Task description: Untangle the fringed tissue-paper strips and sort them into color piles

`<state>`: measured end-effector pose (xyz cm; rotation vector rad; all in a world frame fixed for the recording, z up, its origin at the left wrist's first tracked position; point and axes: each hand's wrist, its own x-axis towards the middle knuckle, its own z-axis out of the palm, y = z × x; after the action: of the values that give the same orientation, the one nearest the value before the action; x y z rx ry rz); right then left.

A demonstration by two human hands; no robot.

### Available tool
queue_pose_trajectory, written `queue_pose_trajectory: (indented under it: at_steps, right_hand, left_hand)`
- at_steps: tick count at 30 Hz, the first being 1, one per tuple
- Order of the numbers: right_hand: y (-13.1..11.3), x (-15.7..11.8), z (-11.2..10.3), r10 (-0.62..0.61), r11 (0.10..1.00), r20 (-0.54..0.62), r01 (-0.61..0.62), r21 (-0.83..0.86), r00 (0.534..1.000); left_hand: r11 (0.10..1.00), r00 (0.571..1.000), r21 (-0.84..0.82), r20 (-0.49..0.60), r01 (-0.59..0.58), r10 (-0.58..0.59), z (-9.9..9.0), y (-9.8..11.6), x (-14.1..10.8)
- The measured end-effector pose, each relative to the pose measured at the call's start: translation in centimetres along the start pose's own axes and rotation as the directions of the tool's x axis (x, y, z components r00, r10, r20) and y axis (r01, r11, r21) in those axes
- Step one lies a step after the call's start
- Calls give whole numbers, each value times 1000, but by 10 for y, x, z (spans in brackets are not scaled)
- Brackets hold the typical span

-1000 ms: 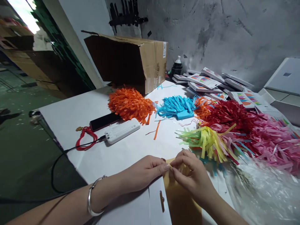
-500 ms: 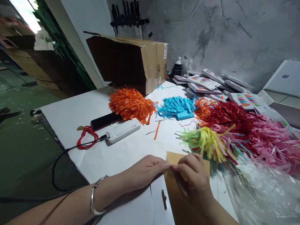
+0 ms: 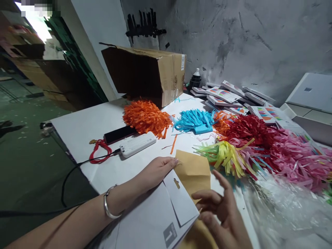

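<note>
Now right hand point(image 3: 224, 212) farther from left hand point(image 3: 155, 171), near white packet point(image 3: 153, 216).

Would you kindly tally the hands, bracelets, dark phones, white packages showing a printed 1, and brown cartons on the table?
Hands: 2, left hand and right hand
Silver bracelet: 1
Dark phone: 1
White package: 1
Brown carton: 1
Total: 6

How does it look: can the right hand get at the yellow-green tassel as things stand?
Probably yes: the right hand looks open, the yellow-green tassel lies just beyond it, and nothing seems to stand between them.
</note>
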<state>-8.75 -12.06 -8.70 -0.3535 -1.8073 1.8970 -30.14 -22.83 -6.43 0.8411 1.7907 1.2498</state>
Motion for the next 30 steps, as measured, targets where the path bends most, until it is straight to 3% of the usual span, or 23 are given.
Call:
queue_pose_trajectory:
  at_steps: [4,7,9,11,14,18,20,21,25,27,30]
  right_hand:
    - [5,-7,20,69,997,-46,-67,49,997]
    - [1,10,10,-94,981,-136,68,-183,986]
    - [-3,27,-1,-283,883,-97,219,-415,954]
    - [-3,44,-8,-455,703,25,376,-603,890]
    - [-1,59,-7,-589,492,158,507,-708,792]
    - [-3,57,-5,-640,438,197,563,-700,743]
    - [-8,47,-9,-626,487,190,569,-662,756]
    - [-11,41,-12,-603,552,157,551,-626,782]
    - [-16,18,-18,-344,883,-108,283,-375,933]
    - [-12,11,-15,-183,960,-147,144,-241,972]
    - [-3,10,-9,-33,997,-123,24,-70,992]
  left_hand:
    - [987,994,132,-50,-90,97,8,5,1]
    - [987,992,105,10,-125,125,16,11,-3]
    - [985,989,95,53,-143,139,21,13,-6]
    - [981,987,121,63,-152,145,25,14,-10]
    - [973,986,165,60,-164,156,31,17,-15]
    - [981,988,118,23,-152,151,34,19,-18]
    - [990,992,65,-4,-128,129,31,19,-15]
    - [992,993,43,-16,-118,119,28,19,-12]
    - [990,980,29,-141,-137,139,18,16,7]
    - [987,958,45,-240,-152,159,15,17,15]
    - [983,918,73,-351,-170,185,16,24,14]
